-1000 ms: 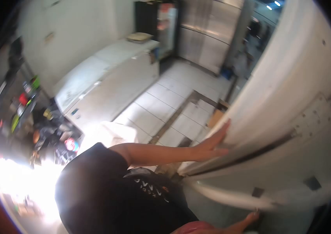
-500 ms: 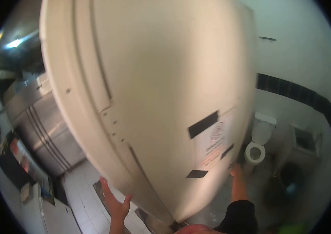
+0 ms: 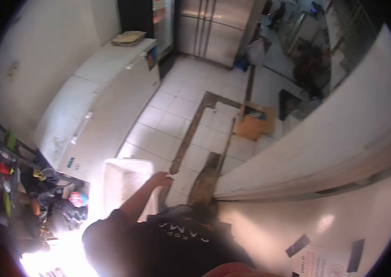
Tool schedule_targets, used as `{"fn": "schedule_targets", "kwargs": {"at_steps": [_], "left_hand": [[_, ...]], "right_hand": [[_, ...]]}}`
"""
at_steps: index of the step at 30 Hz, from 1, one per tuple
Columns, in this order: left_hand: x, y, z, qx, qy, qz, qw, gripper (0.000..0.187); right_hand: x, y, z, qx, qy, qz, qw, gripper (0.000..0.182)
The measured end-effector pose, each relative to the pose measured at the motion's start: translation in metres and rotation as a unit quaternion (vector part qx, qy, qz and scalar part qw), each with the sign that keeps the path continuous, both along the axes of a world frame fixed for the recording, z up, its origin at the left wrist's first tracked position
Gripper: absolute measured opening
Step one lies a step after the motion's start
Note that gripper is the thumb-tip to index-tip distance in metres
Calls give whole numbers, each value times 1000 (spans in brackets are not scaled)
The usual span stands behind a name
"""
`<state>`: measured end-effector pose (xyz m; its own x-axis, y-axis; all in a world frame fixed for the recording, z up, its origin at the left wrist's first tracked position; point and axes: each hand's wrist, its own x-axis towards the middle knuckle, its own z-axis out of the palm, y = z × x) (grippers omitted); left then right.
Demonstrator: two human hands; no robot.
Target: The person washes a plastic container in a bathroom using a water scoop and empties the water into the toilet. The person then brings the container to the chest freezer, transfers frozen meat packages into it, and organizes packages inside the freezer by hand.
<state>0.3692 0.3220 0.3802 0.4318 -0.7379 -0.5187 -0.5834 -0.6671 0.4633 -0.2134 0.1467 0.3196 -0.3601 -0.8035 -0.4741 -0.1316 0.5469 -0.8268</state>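
Note:
My left hand (image 3: 161, 179) hangs low ahead of my body, beside the right rim of a white plastic tub (image 3: 107, 184) on the floor. Its fingers are small and blurred; whether they hold anything cannot be made out. My right hand is outside the view or hidden. To my right stands the pale door (image 3: 269, 226), with a paper sign (image 3: 317, 263) fixed by strips of black tape.
A long white chest freezer (image 3: 112, 111) lines the left wall, with a stack of flat material (image 3: 128, 38) on top. Farther back are a steel refrigerator (image 3: 214, 32) and a cardboard box (image 3: 253, 127). Cluttered items (image 3: 62, 212) fill the lower left. Dark strips (image 3: 191, 134) cross the tiled floor.
My view has swung from the door and toilet room to the tiled room. The door now lies to my right. My right hand, earlier at the door's far edge, no longer shows.

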Motion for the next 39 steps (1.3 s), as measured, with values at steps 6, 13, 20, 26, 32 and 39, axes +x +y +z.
{"fn": "schedule_targets", "kwargs": {"at_steps": [6,13,20,26,32,39], "left_hand": [[32,130,-139,148,23,-104,983,70],[75,178,-168,132,78,-136,979,52],[140,164,-228,81,-45,-186,978,31],[160,159,-198,57,-39,-127,990,28],[167,182,-203,94,7,-1,996,30],[135,229,-249,172,29,-67,982,30]], "right_hand": [[164,100,-24,132,-92,89,983,64],[242,162,-26,204,-101,142,963,61],[284,148,-7,195,-75,202,957,59],[305,127,-2,194,-58,258,945,57],[339,93,-7,193,-68,295,933,55],[391,55,-13,205,-80,343,913,52]]}}
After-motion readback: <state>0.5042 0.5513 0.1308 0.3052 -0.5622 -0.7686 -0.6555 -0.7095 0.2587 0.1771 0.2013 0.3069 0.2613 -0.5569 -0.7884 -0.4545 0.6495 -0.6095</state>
